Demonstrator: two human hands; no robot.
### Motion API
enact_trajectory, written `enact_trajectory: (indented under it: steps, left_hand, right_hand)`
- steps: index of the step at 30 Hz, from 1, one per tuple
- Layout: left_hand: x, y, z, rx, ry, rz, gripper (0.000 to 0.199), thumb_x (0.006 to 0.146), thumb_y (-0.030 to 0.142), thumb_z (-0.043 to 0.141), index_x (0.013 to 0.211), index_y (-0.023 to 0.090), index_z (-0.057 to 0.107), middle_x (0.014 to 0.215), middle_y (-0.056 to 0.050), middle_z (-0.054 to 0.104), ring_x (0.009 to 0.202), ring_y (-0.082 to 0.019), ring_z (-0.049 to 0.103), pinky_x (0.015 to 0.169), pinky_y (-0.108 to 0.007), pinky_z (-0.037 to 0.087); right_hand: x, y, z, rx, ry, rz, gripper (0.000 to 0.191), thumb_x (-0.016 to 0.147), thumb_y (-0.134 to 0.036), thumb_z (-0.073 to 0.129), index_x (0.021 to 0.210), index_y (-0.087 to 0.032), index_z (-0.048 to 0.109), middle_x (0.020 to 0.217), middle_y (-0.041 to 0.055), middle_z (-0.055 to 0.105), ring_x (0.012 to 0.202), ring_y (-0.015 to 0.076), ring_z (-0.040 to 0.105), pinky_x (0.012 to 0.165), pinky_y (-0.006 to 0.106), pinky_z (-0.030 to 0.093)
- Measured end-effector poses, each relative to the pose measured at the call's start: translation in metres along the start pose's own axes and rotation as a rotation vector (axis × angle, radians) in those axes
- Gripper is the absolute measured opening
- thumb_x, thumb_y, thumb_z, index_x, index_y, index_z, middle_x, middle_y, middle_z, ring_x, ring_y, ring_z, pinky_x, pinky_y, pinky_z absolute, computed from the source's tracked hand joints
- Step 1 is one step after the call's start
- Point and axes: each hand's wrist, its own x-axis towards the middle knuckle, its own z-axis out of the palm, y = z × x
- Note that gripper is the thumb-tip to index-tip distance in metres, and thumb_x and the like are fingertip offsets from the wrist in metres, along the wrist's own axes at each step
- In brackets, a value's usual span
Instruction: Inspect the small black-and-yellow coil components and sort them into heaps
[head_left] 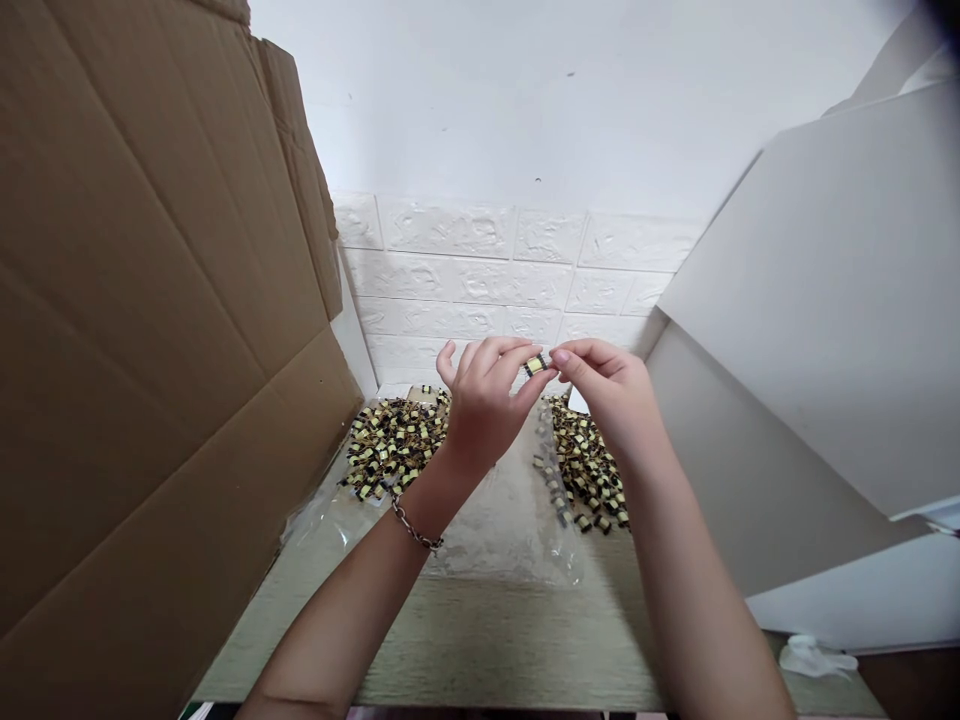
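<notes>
White brick-pattern wall panelling rises behind a pale wood-grain table, with plain white wall above it. At the far left, a large brown cardboard sheet stands tilted along the table's edge and fills that side of the frame. Just right of it, a heap of small yellow-and-black transformers lies on a clear plastic bag, which spreads across the middle of the table.

The left hand is raised above that heap, not touching it, with a chain bracelet on its wrist. Its fingers curl inward and its thumb side reaches toward the centre. At upper centre, one small transformer sits in the air between the two hands, well above the table. The left hand's fingertips meet it from the left, while the right hand closes on it from the right, with thumb and forefinger pinching it. Both hands are therefore closed on this one piece.

Below the right hand, a second heap of transformers lies beside the bag, with a short line of them along the bag's edge. At the right of the frame, a large white board leans at an angle, and a crumpled white tissue lies at lower right.
</notes>
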Motion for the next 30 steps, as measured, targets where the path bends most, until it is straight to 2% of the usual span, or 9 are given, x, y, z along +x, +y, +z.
enact_trajectory:
  steps: [5,16,22,30]
  left_hand:
    - [-0.0003,-0.0001,0.0005,-0.016,0.014,0.007,0.016,0.075,0.038,0.057,0.084,0.024,0.058,0.089,0.001,0.063,0.086,-0.014,0.055,0.097,-0.039,0.016]
    - [0.0014,0.0013,-0.0014,-0.027,-0.035,-0.097,0.017,0.072,0.038,0.061,0.082,0.024,0.059,0.083,0.001,0.062,0.084,-0.015,0.054,0.098,-0.041,0.016]
    - [0.0014,-0.0001,0.0003,-0.032,-0.039,-0.091,0.018,0.072,0.038,0.061,0.083,0.024,0.059,0.084,0.001,0.062,0.084,-0.015,0.055,0.097,-0.040,0.017]
    - [0.0029,-0.0022,0.0008,-0.061,-0.135,-0.101,0.018,0.072,0.040,0.059,0.085,0.026,0.059,0.091,0.003,0.064,0.089,-0.016,0.055,0.095,-0.039,0.017]
  right_hand:
    - [-0.0034,-0.0010,0.0000,-0.080,0.057,-0.065,0.015,0.072,-0.031,0.057,0.068,-0.018,0.062,0.068,-0.0011,0.060,0.066,0.0109,0.052,0.068,0.026,0.040]
    - [-0.0061,-0.0056,0.0019,-0.193,0.099,-0.049,0.018,0.072,-0.032,0.055,0.067,-0.017,0.064,0.068,0.0000,0.063,0.067,0.0129,0.054,0.066,0.026,0.040]
    - [-0.0047,-0.0041,-0.0005,-0.170,0.061,-0.020,0.017,0.072,-0.032,0.056,0.067,-0.017,0.063,0.068,-0.0004,0.062,0.066,0.0121,0.053,0.065,0.026,0.039]
    - [-0.0015,0.0010,-0.0039,-0.102,0.044,0.008,0.017,0.071,-0.033,0.057,0.068,-0.017,0.062,0.069,0.0002,0.061,0.067,0.0122,0.052,0.067,0.027,0.039]
